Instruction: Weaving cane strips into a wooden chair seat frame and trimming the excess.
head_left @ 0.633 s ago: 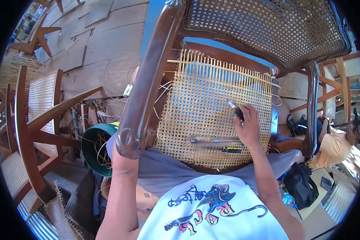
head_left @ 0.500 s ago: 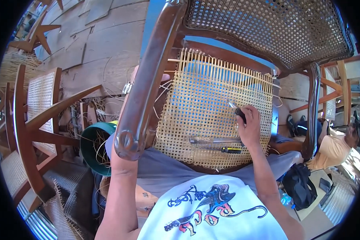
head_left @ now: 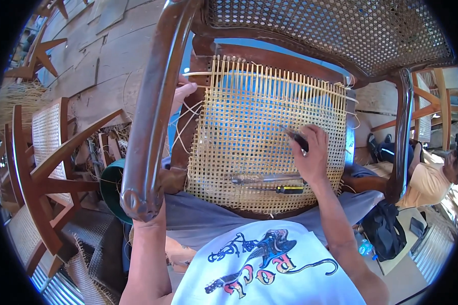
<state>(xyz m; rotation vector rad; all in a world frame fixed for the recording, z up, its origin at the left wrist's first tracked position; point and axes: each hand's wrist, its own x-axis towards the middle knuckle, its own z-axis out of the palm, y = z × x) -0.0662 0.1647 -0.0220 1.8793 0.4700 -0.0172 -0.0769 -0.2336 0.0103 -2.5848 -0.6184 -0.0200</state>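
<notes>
Chair seat [head_left: 249, 132], part-woven cane, across the lap.
Right hand [head_left: 310, 155]: fingers gripping awl [head_left: 292, 136] mid-seat, weaving step. Left hand [head_left: 180, 94]: beyond seat's left rail, fingers' state unclear. Next: likely threading a strand.

No packages, labels, signs — no screens.

Woven cane seat [head_left: 249, 132], two hand tools [head_left: 272, 183] lying on it

Right hand [head_left: 310, 155] presses a tool [head_left: 293, 137] into woven cane seat [head_left: 249, 127]
</notes>
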